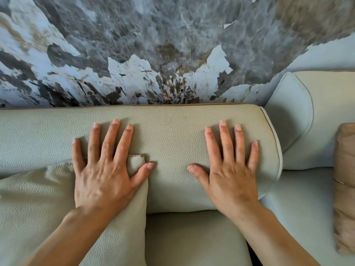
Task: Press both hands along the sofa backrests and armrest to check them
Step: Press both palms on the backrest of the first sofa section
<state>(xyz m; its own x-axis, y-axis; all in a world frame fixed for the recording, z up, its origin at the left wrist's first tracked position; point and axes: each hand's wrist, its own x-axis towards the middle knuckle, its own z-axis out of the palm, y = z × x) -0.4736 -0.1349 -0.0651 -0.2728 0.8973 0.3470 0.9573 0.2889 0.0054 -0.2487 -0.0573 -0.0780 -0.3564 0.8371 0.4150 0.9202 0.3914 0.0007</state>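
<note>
Two hands, my left hand (pixel 103 169) and right hand (pixel 230 169), spread flat, pressing backrest (pixel 172 135) (mid-check). Next, I judge: slide right toward neighbouring backrest (pixel 288 112).

Soft, even daylight lit the scene brightly, with no glare. The backrest (pixel 172 143) was sharp, its pebbled grain crisp, and short soft shadows fell just beyond the fingertips of the left hand (pixel 103 169) and right hand (pixel 230 173) resting on it. Above the backrest, the marbled wall (pixel 153 45) was smeared by blur, worst toward the top corners. Wide-angle distortion bowed the backrest's upper edge, and to its right the tan cushion (pixel 345 189) looked soft.
</note>
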